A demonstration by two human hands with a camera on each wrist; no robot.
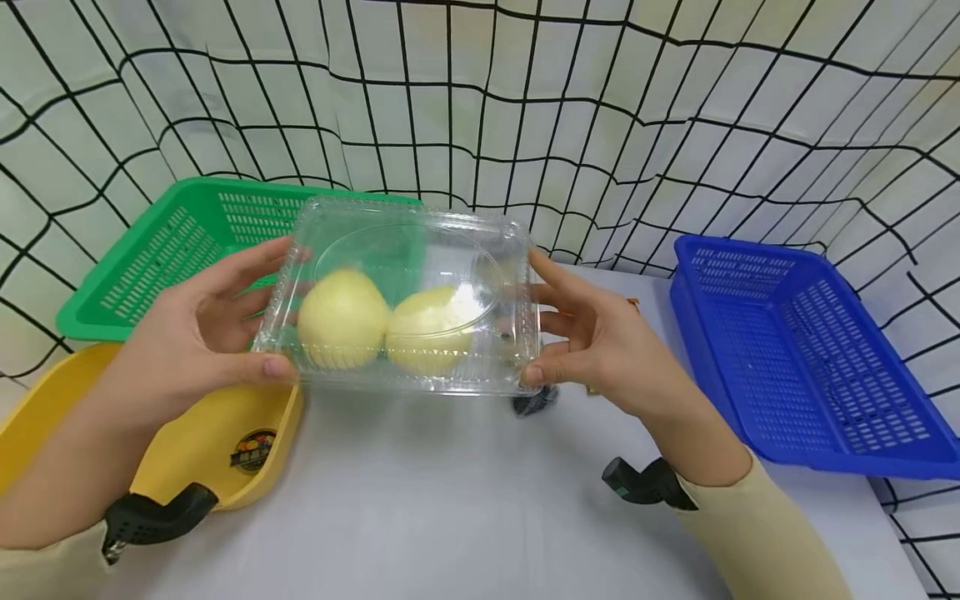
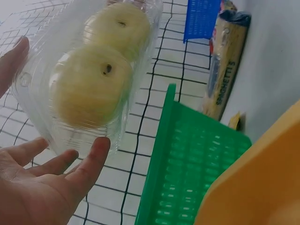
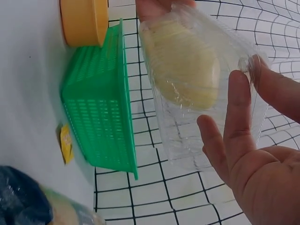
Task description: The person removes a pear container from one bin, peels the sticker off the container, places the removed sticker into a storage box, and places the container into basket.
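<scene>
A clear plastic clamshell box [image 1: 480, 225] is held up above the table between both hands, its lid closed. Inside lie two round, pale yellow fruits [image 1: 343, 321], side by side toward the box's left; dark stem ends show in the left wrist view. My left hand [image 1: 187, 329] grips the left end, thumb on the near edge and fingers behind. At the opposite end my right hand [image 1: 596, 346] pinches the box between thumb and fingertips. In the right wrist view, fingertips [image 3: 240, 86] touch the clear wall.
A green basket [image 1: 161, 250] stands behind the left hand, a yellow bin [image 1: 202, 442] below it. At right sits a blue basket [image 1: 780, 333]. A spaghetti pack [image 2: 227, 61] and a small yellow packet [image 3: 66, 144] lie on the table. Black wire mesh [image 1: 450, 100] surrounds the back.
</scene>
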